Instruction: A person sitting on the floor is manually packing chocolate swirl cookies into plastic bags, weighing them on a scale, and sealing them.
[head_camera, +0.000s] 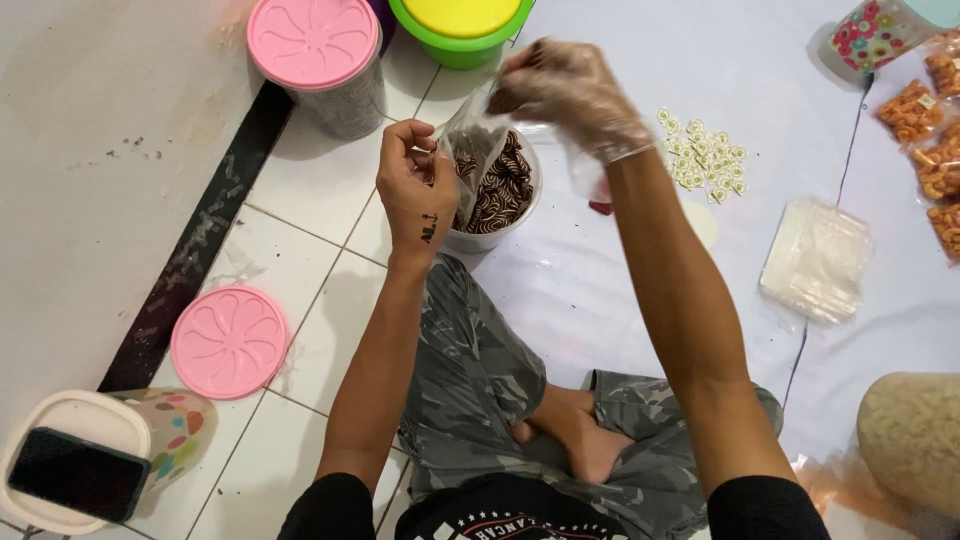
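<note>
The left hand (415, 180) pinches open a small clear bag (470, 145) just above the tub of brown striped snacks (500, 190) on the floor, the gloved right hand (570, 90) holds snacks over it — best keep the mouth wide.

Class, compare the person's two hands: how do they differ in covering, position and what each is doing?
The right hand wears a thin clear plastic glove; the left hand is bare. The right hand is raised higher and blurred, fingers pinched on something dark; the left hand sits lower, gripping the edge of a small clear bag. Both are above the tub of brown striped snacks.
</note>
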